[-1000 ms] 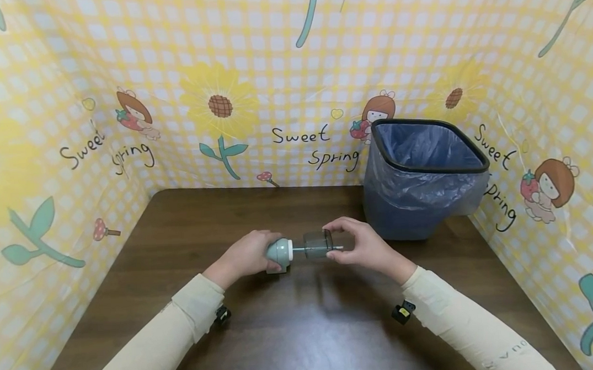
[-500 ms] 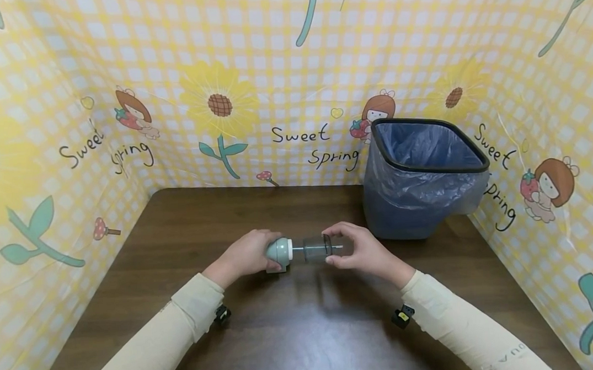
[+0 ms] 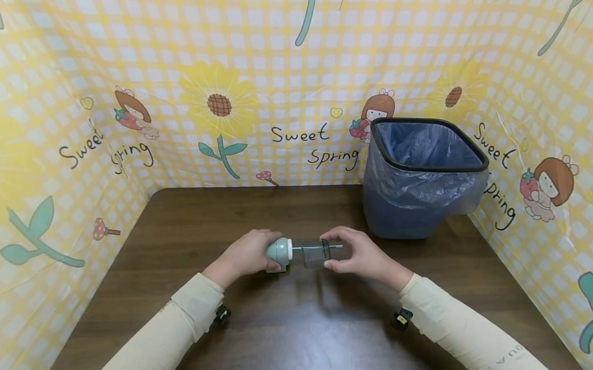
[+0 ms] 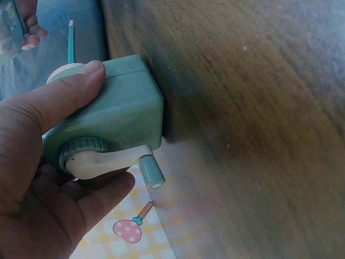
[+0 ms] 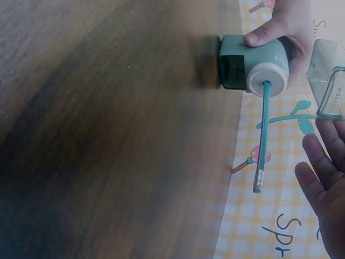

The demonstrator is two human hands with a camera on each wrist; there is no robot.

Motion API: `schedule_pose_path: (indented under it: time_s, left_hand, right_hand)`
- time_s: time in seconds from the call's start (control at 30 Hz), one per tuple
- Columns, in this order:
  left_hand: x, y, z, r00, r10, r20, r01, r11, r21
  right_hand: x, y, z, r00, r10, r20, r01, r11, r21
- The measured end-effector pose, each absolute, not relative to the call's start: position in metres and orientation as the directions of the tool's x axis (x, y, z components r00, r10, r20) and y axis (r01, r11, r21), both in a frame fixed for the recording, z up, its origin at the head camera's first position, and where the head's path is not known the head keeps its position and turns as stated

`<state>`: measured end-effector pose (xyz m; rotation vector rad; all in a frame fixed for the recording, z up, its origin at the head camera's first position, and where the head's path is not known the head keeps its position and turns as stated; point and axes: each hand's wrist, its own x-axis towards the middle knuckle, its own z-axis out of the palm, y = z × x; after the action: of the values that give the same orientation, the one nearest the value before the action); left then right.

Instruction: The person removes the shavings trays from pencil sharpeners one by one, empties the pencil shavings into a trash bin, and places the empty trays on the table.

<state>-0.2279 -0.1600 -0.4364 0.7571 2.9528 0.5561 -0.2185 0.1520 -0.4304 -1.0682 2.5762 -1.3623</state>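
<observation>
My left hand (image 3: 250, 252) grips a green crank pencil sharpener (image 4: 126, 102), its thumb on top of the body. The crank handle (image 4: 110, 161) points out on the side facing the left wrist camera. A teal pencil (image 5: 263, 135) sticks out of the sharpener's white front ring, eraser end outward. A dark opening (image 5: 233, 72) shows in the sharpener's body. My right hand (image 3: 366, 253) pinches a clear shavings drawer (image 3: 314, 254) between thumb and fingers, apart from the sharpener. In the head view, the drawer overlaps the pencil's line. I see no shavings in it.
A bin (image 3: 401, 202) with a black rim and a plastic liner stands at the table's back right. Checkered yellow cloth (image 3: 291, 69) walls in the brown table (image 3: 203, 211) at the back and sides.
My right hand has shifted slightly left and toward the person, carrying the clear drawer with it. The left hand and the sharpener have stayed in place.
</observation>
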Motion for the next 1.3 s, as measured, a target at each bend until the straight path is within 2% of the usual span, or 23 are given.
schedule_pose_path:
  time_s: [0.97, 1.3]
  left_hand:
    - [-0.227, -0.158, -0.435, -0.883, 0.467, 0.046, 0.453, 0.823, 0.343]
    - [-0.227, -0.158, -0.434, -0.881, 0.470, 0.044, 0.455, 0.821, 0.344]
  right_hand:
    - [-0.213, 0.149, -0.453, -0.727, -0.623, 0.288, -0.609, 0.393, -0.688]
    - [-0.211, 0.149, -0.461, -0.739, -0.624, 0.255, -0.594, 0.422, -0.685]
